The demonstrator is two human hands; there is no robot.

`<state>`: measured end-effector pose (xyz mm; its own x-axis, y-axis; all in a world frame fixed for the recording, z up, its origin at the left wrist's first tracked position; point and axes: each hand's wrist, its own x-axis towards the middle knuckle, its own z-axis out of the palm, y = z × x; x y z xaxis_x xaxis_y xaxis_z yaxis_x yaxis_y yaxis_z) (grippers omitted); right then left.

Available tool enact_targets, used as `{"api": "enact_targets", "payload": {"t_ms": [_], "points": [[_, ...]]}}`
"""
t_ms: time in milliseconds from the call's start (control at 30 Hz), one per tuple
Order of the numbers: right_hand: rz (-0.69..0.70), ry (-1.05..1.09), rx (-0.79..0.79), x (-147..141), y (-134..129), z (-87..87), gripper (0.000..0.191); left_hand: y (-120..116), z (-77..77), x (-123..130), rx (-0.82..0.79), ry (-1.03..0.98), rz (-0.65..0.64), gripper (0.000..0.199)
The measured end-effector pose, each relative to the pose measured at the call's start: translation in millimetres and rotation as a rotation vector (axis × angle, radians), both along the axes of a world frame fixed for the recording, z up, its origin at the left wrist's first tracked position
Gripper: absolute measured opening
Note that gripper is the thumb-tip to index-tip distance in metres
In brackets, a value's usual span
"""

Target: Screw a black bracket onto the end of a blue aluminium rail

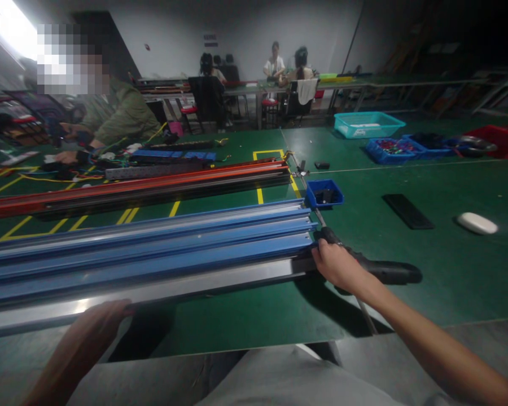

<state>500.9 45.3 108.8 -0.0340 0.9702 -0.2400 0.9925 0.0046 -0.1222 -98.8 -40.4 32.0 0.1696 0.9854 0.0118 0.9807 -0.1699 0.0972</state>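
A long silver metal rail [237,274] lies along the near side of several blue metal rails [254,246]. My left hand [93,326] is at the silver rail's near edge, its fingers bent against it and its thumb hidden. At the right end of the same rail, my right hand [336,262] is closed, with the thumb up by the dark end piece. Just beyond that hand lies a black power screwdriver [392,270], partly covered by the hand and wrist. A small blue bin [325,194] with black parts in it stands past the blue rails' ends.
Orange and black rails [220,176] lie farther back on the green table [461,282]. To the right are a black flat object [407,211], a white rounded object [477,223] and a turquoise basket [368,125]. Across the table, a person in a green sleeve [125,115] works among wires.
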Motion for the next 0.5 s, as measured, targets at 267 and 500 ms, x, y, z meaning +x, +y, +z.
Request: {"api": "enact_targets", "payload": {"t_ms": [267, 500], "points": [[-0.055, 0.069, 0.025, 7.4, -13.9, -3.6, 0.043, -19.0, -14.4, -17.5, 0.128, -0.067, 0.008, 0.044], [-0.054, 0.089, -0.001, 11.0, -23.8, -9.7, 0.032, -34.0, -25.9, -27.3, 0.257, 0.102, -0.206, 0.044]]}}
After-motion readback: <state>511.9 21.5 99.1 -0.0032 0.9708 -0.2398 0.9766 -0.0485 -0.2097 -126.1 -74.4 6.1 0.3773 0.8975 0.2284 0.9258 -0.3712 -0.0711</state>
